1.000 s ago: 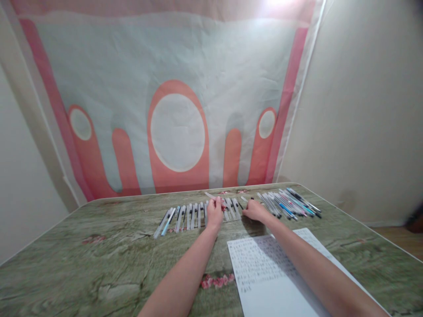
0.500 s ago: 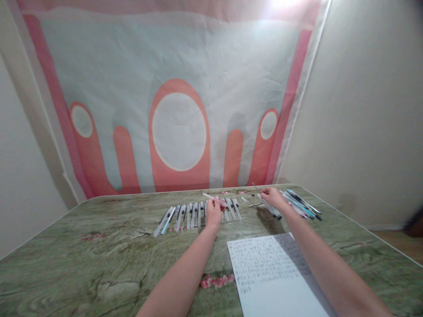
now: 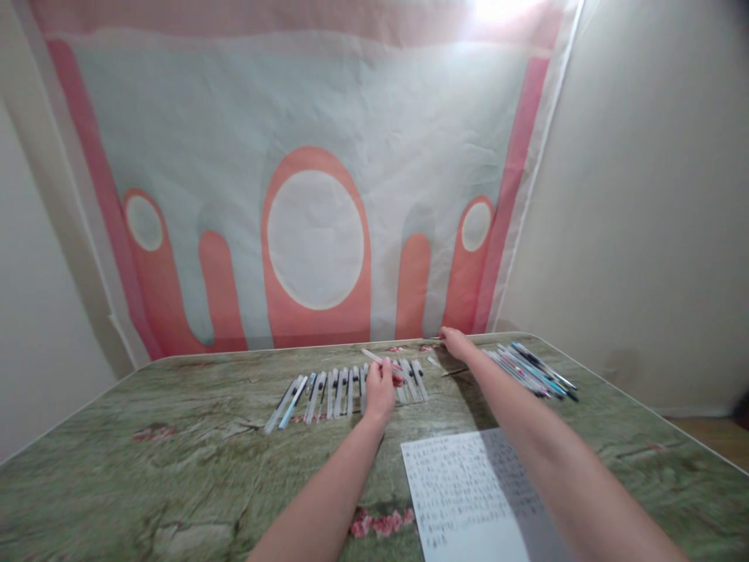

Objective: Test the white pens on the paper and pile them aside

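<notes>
My left hand [image 3: 381, 389] is closed around a whitish, see-through pen barrel [image 3: 372, 356], which points up and to the left. Under and beside that hand lies a row of clear pen barrels [image 3: 333, 394] with dark pieces near their upper ends; a light blue pen [image 3: 292, 402] is among them at the left. My right hand [image 3: 457, 343] is at the far edge of the table, its fingers pinched on a thin pen refill [image 3: 435, 338] that barely shows. A small clear piece [image 3: 434, 362] lies between the hands.
Several pens and refills [image 3: 535, 371] lie in a bundle on the right, partly behind my right forearm. A handwritten sheet of paper [image 3: 462, 484] lies in front on the wood-patterned table [image 3: 146, 484]. A printed cloth [image 3: 316, 94] hangs behind the far edge.
My right hand has moved left and away toward the far edge, with the thin refill now lower and flatter. The left hand keeps its barrel nearly in place. The view has tipped slightly up.
</notes>
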`<state>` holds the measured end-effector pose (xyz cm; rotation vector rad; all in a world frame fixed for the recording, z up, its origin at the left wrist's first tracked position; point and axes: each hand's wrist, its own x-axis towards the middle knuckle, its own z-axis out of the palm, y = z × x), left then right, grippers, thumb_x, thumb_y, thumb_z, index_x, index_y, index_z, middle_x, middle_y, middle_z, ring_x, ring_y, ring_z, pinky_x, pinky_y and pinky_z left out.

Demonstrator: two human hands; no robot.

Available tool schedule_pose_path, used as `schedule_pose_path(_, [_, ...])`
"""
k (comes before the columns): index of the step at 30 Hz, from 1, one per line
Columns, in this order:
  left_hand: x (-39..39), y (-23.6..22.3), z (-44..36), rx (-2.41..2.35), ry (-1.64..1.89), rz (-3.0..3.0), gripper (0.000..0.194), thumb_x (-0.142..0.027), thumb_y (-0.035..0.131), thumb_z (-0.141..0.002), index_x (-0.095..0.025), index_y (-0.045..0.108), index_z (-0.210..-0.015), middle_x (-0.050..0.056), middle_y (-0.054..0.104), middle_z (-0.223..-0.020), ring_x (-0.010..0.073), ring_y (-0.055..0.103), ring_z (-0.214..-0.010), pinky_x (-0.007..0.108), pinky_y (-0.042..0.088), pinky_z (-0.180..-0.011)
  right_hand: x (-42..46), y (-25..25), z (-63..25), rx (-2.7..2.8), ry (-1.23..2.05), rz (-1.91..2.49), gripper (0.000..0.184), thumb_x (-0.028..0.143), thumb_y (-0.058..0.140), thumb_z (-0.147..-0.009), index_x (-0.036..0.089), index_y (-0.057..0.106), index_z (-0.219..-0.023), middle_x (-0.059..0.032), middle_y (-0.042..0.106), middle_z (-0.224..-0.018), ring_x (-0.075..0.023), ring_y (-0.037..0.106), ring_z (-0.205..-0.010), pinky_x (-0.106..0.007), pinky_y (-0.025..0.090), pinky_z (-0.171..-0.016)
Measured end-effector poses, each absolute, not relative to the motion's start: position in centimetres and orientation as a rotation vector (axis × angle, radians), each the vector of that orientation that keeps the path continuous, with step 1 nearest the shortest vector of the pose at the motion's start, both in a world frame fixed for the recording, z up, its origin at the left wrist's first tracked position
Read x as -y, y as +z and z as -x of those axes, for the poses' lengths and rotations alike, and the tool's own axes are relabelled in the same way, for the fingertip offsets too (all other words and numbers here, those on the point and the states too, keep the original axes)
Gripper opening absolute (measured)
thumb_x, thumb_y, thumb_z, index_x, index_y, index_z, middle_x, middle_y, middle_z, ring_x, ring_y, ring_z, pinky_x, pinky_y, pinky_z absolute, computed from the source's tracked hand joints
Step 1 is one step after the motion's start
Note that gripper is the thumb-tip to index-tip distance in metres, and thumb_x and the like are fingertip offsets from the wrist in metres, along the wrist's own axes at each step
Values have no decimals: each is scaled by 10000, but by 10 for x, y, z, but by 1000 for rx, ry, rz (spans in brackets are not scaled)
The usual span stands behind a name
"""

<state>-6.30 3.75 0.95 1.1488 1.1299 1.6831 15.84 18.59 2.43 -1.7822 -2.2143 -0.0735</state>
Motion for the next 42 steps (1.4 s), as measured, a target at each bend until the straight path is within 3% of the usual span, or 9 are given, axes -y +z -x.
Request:
schedule_pose_path(4, [-39,12,65,-1129,1692,-1138,308,-459,415,-798,-157,476,-810,44,605,-718,108,529,-516,241,442,-499,-189,13,-151,2242,27,1780,113,124,523,-742,146,625,-784,-89,637,-876,-167,552,-854,-213,343,-703])
schedule_pose_path(10, [-39,14,65,-1141,1692,-1091,273,-429,422,-804,-161,471,-799,47,607,-717,105,526,-505,232,438,-486,-174,17,-153,2151,155,1706,120,81,524,-707,122,629,-749,-118,641,-883,-177,553,-872,-231,355,-742])
schedule_pose_path(16, [-42,12,66,-1103,1690,-956,261,-421,445,-795,-162,481,-804,52,615,-725,108,536,-516,231,437,-482,-140,33,-140,1955,310,1544,187,179,488,-769,120,614,-894,-93,643,-899,-156,568,-845,-256,413,-752])
schedule_pose_path(18, [-43,11,66,-1070,1687,-860,252,-410,446,-798,-161,484,-815,56,618,-731,105,537,-514,231,437,-489,-116,31,-131,1895,497,1439,227,252,481,-794,122,591,-944,-66,650,-851,-128,590,-751,-237,453,-679])
schedule_pose_path(20, [-44,11,67,-1035,1696,-762,244,-401,444,-801,-161,483,-826,55,617,-725,104,537,-513,232,436,-496,-87,24,-121,1544,1163,1136,204,252,587,-733,125,594,-893,-63,649,-849,-117,599,-711,-228,478,-652])
schedule_pose_path(22, [-45,12,69,-1010,1712,-693,238,-397,451,-798,-162,480,-823,45,611,-705,101,531,-505,229,431,-495,-57,15,-111,1245,1596,948,185,219,659,-680,145,600,-840,-45,648,-854,-91,598,-684,-211,495,-667])
schedule_pose_path(25, [-44,15,72,-985,1740,-642,227,-390,464,-793,-163,475,-799,32,601,-690,91,516,-496,218,419,-489,-24,6,-101,1064,1859,863,180,191,681,-672,144,607,-829,-31,646,-823,-56,586,-615,-178,506,-656])
schedule_pose_path(42, [-43,20,75,-1032,1795,-642,307,-468,439,-791,-162,463,-793,21,565,-696,74,496,-517,202,416,-503,-9,4,-91,1073,1761,983,137,160,703,-640,127,627,-750,-41,663,-756,-62,594,-558,-150,494,-572])
